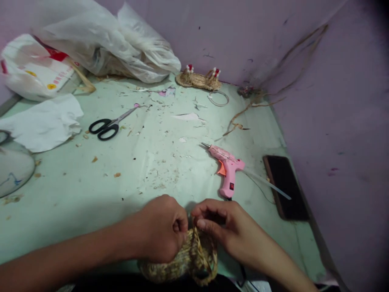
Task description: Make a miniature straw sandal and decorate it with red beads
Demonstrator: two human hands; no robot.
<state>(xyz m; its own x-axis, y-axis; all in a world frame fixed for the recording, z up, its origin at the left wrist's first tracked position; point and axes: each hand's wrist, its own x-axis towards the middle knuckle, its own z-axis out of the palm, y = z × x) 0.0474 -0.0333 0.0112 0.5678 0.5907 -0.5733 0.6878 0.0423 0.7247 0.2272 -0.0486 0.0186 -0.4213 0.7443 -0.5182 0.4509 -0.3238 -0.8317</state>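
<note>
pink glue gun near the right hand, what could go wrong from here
The glue gun lies just beyond the right hand; its metal nozzle could burn fingers if hot, though heat can't be seen. What looks like its black cord runs by the right wrist, so an arm movement might drag it. The glue stick reaches over the phone, so lifting that could knock it.
</note>
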